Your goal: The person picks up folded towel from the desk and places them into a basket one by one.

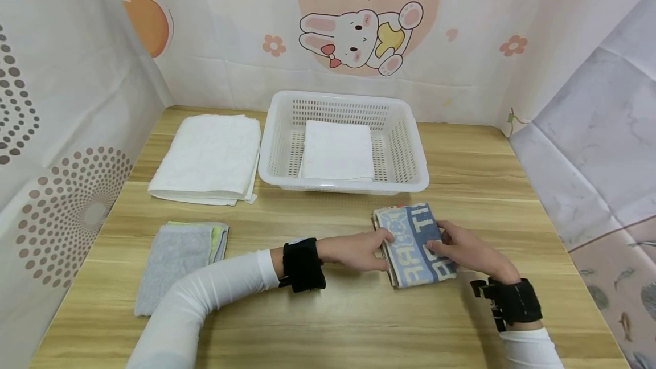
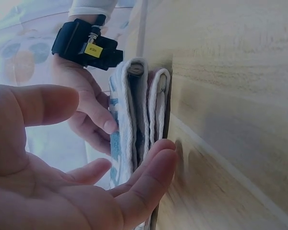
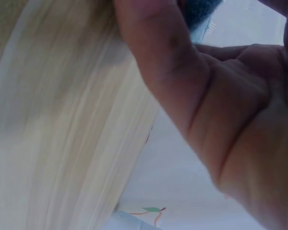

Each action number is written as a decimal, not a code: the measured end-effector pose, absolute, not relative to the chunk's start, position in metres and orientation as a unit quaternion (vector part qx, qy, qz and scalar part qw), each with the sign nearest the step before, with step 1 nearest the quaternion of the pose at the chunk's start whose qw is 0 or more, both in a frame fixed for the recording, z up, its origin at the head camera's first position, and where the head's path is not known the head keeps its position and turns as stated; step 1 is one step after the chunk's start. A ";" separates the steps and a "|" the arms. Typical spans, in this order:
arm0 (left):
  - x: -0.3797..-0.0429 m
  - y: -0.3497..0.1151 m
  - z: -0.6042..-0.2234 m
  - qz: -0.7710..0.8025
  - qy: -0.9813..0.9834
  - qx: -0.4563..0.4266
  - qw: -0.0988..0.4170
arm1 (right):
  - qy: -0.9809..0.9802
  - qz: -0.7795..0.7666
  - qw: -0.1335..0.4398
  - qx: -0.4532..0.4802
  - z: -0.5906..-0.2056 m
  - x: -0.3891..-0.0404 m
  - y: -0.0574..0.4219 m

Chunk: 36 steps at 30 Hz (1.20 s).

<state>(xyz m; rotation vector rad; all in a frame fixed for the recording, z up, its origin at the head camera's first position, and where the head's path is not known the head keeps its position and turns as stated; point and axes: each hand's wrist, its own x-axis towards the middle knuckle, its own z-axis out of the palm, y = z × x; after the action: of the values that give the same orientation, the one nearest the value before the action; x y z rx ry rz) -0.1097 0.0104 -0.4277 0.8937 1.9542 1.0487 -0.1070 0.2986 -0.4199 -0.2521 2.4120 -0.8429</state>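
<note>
A folded blue-and-white patterned towel (image 1: 412,246) lies on the table in front of the basket. Its layered, folded edge shows in the left wrist view. My left hand (image 1: 359,250) is at the towel's left side, thumb and fingers spread apart, fingertips beside the folded edge. On the other side, my right hand (image 1: 468,248) holds the towel's right edge, its thumb on top and its other fingers along the side. In the right wrist view, only a small blue piece of towel (image 3: 199,14) shows past the right hand (image 3: 221,96).
Behind the towel stands a white perforated plastic basket (image 1: 343,185) with a folded white towel (image 1: 338,150) inside. Another folded white towel (image 1: 207,155) lies left of it. A grey towel with a yellow-green edge (image 1: 176,263) lies nearer, by the left forearm. Printed curtains surround the table.
</note>
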 end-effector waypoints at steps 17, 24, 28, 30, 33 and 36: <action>-0.111 0.005 -0.428 0.518 0.699 0.242 0.430 | 0.891 -0.329 0.302 -0.084 -0.422 -0.106 0.290; -0.111 0.010 -0.427 0.567 0.670 0.172 0.448 | 0.887 -0.337 0.306 -0.080 -0.422 -0.105 0.288; -0.109 0.013 -0.427 0.598 0.645 0.130 0.459 | 0.882 -0.344 0.314 -0.070 -0.423 -0.105 0.286; -0.108 0.015 -0.428 0.610 0.637 0.110 0.458 | 0.880 -0.348 0.316 -0.067 -0.423 -0.105 0.286; -0.107 0.019 -0.429 0.637 0.623 0.070 0.449 | 0.878 -0.353 0.317 -0.064 -0.424 -0.105 0.285; -0.105 0.024 -0.431 0.671 0.597 0.027 0.438 | 0.878 -0.354 0.317 -0.061 -0.424 -0.105 0.284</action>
<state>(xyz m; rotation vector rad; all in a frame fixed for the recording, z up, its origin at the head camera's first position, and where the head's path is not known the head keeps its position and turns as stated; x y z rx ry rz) -0.1052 0.0239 -0.4308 0.0682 1.4852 1.6685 -0.1047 0.2844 -0.4241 -0.1612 2.3109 -0.9329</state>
